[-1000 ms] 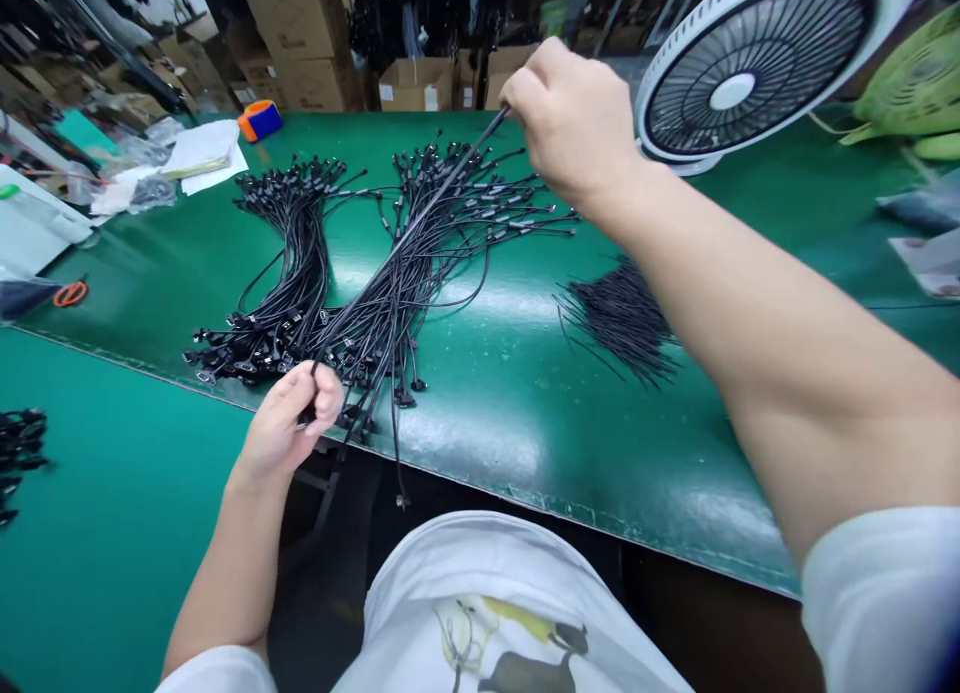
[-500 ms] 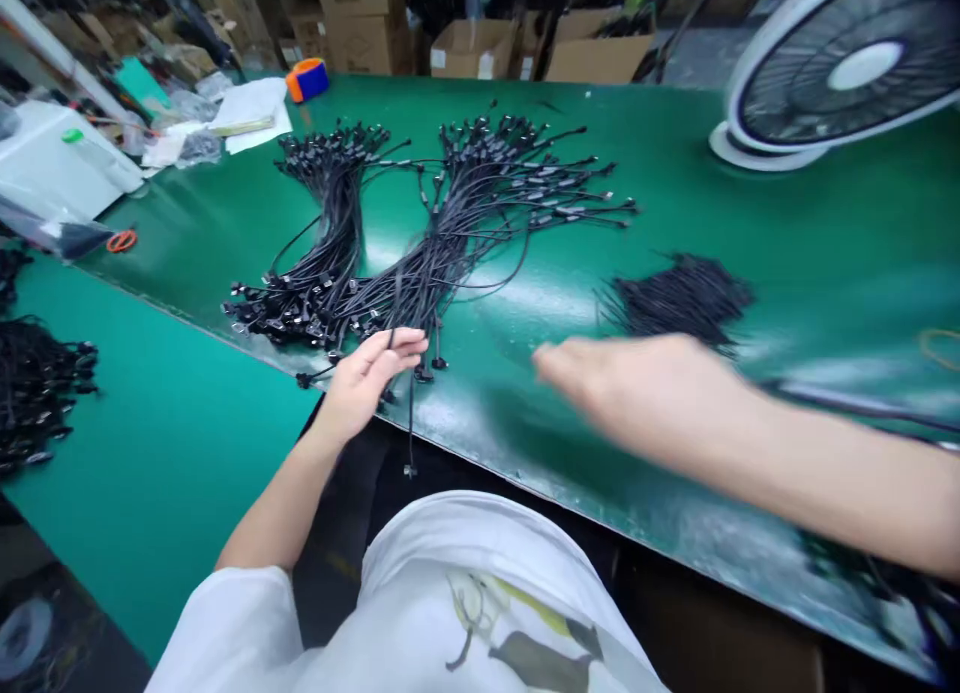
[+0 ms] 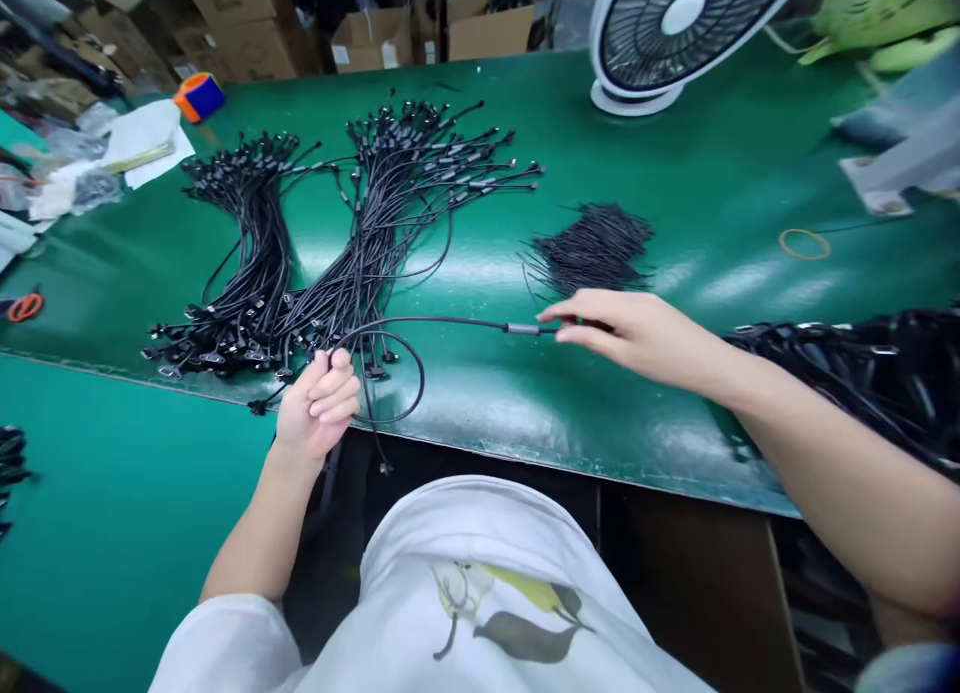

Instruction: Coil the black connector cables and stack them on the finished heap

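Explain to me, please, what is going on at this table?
A person is handling one black cable over the green table. The left hand has it in a closed grip, beside a loop; the right hand pinches it near its grey sleeve. Two cable bunches lie beyond the left hand, and a pile of short black strands beyond the right.
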Demonstrator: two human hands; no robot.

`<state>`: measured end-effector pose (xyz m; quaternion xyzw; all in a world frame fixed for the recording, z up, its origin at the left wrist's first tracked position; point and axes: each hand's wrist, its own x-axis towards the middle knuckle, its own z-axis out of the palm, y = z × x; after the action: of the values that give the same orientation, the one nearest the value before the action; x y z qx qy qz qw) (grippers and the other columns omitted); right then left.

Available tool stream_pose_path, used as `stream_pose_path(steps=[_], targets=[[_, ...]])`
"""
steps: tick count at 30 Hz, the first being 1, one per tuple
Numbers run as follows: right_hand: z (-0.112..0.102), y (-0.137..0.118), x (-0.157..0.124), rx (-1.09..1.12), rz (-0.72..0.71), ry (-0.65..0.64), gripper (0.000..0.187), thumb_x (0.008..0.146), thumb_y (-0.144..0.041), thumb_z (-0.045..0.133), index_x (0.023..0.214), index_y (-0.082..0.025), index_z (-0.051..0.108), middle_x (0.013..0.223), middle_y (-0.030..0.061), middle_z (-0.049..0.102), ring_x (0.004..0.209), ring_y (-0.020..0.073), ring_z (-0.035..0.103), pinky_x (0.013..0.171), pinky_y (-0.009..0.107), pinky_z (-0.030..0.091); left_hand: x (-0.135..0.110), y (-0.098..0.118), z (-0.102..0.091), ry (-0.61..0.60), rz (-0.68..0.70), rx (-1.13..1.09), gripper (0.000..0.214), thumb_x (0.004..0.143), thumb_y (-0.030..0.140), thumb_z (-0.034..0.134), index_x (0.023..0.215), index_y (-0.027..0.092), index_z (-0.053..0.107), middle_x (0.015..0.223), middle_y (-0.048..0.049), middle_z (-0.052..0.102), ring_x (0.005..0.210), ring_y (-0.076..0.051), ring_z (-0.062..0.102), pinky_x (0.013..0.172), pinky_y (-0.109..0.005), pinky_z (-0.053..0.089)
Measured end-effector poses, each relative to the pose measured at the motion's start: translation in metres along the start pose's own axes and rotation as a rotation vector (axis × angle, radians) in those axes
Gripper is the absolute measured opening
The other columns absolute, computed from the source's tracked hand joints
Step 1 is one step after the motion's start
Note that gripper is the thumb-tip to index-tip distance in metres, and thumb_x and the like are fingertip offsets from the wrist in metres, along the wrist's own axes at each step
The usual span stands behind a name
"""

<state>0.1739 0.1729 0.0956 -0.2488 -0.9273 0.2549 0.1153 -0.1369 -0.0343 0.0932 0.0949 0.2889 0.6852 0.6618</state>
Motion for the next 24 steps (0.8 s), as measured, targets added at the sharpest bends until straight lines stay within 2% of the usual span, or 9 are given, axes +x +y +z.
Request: stream_pose_path(steps=[4,7,11,13,16,18,20,22,24], targets=[[0.015,0.007,-0.021,-0.050,-0.015,0.119,0.031,0.097,-0.036,0.043,0.108,-0.021,0.068,0.097,0.0078,0.069,0.086,0.0206,0.064,0.077,0.033,0.048,0.005,0.005,0.004,0.094,0.119,-0.009,0.026,0.100,0.021,0.041,0.110,0.007,0.061,0.051,0.0092,0.038,0.035,-0.001,0.035,0.035,-0.006,0.032],[0.028,-0.014,-0.030,-0.322,-0.131,0.189,0.029,0.097,-0.025,0.042,0.105,-0.019,0.069,0.087,0.0080,0.067,0.072,0.0184,0.060,0.064,0.031,0.041,0.018,-0.005,0.006,0.164,0.165,0.194,0.025,0.096,0.025,0.050,0.114,0.010,0.061,0.062,0.0053,0.053,0.045,-0.002,0.049,0.044,-0.009,0.041],[0.048,-0.066,-0.027,-0.321,-0.460,0.013,0.024,0.093,-0.013,0.044,0.083,-0.016,0.066,0.067,0.0023,0.059,0.056,0.0127,0.048,0.058,0.029,0.031,0.036,-0.044,0.010,0.158,0.230,0.626,0.032,0.089,0.045,0.061,0.094,0.014,0.065,0.084,-0.0059,0.069,0.076,-0.014,0.067,0.065,-0.022,0.053],[0.051,-0.084,-0.013,-0.191,-0.488,-0.021,0.024,0.093,-0.015,0.045,0.078,-0.015,0.063,0.069,0.0023,0.060,0.058,0.0117,0.048,0.058,0.028,0.030,0.037,-0.064,0.014,0.053,0.216,0.849,0.033,0.088,0.048,0.061,0.091,0.015,0.066,0.089,-0.0075,0.070,0.085,-0.017,0.067,0.076,-0.026,0.052],[0.046,-0.084,0.015,0.080,-0.322,0.068,0.021,0.094,-0.022,0.048,0.081,-0.016,0.064,0.079,0.0033,0.063,0.068,0.0117,0.053,0.063,0.025,0.034,0.032,-0.076,0.021,-0.131,0.096,0.943,0.031,0.089,0.046,0.061,0.087,0.015,0.064,0.068,-0.0015,0.063,0.063,-0.012,0.058,0.068,-0.026,0.048],[0.049,-0.073,0.029,0.362,-0.144,0.211,0.014,0.092,-0.030,0.056,0.092,-0.017,0.063,0.089,0.0033,0.063,0.080,0.0128,0.056,0.073,0.025,0.039,0.030,-0.075,0.026,-0.175,0.045,0.767,0.033,0.089,0.048,0.059,0.084,0.016,0.061,0.052,0.0054,0.047,0.046,-0.008,0.042,0.055,-0.023,0.041],[0.062,-0.065,0.035,0.721,0.031,0.306,0.027,0.088,-0.042,0.060,0.100,-0.018,0.060,0.090,0.0032,0.062,0.083,0.0137,0.055,0.076,0.027,0.042,0.030,-0.074,0.030,-0.149,0.040,0.558,0.033,0.088,0.050,0.060,0.082,0.017,0.058,0.049,0.0092,0.035,0.041,-0.006,0.030,0.048,-0.021,0.033],[0.082,-0.065,0.037,1.122,0.218,0.278,0.038,0.087,-0.055,0.057,0.092,-0.017,0.056,0.072,-0.0009,0.054,0.066,0.0111,0.050,0.063,0.024,0.041,0.032,-0.078,0.033,-0.095,0.026,0.447,0.032,0.087,0.048,0.063,0.080,0.017,0.057,0.052,0.0091,0.032,0.042,-0.006,0.028,0.047,-0.020,0.031],[0.099,-0.071,0.035,1.454,0.380,0.266,0.047,0.084,-0.064,0.056,0.077,-0.018,0.049,0.056,-0.0079,0.034,0.047,0.0059,0.030,0.047,0.020,0.026,0.034,-0.089,0.032,-0.046,-0.001,0.437,0.035,0.087,0.049,0.063,0.076,0.016,0.057,0.056,0.0066,0.036,0.048,-0.007,0.037,0.054,-0.022,0.037]])
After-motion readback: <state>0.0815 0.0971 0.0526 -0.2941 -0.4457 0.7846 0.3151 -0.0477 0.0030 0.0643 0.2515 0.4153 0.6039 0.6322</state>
